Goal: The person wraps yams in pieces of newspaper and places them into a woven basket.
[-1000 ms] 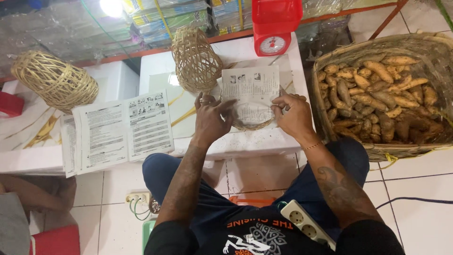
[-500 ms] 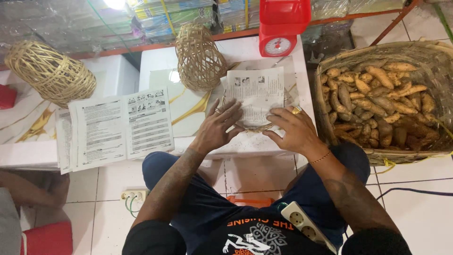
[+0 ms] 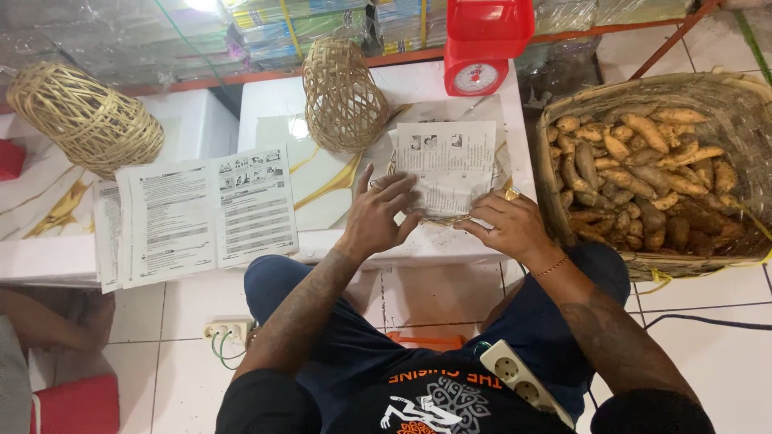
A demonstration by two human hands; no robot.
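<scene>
A printed paper sheet (image 3: 447,165) lies over a small woven basket (image 3: 444,217) on the white table (image 3: 322,181); only the basket's rim shows under the paper. My left hand (image 3: 384,214) presses flat on the sheet's lower left part, fingers spread. My right hand (image 3: 510,225) rests on the sheet's lower right edge, fingers curled over the paper and rim. A tall woven cage basket (image 3: 344,98) stands just behind my left hand.
An open printed booklet (image 3: 197,212) lies at the table's left. A second woven cage basket (image 3: 85,119) lies on its side far left. A red scale (image 3: 485,44) stands behind. A large basket of sweet potatoes (image 3: 647,170) sits right. A power strip (image 3: 527,383) rests on my lap.
Both hands slid down the sheet toward me and now press its lower edge over the basket rim. The head camera shifted slightly.
</scene>
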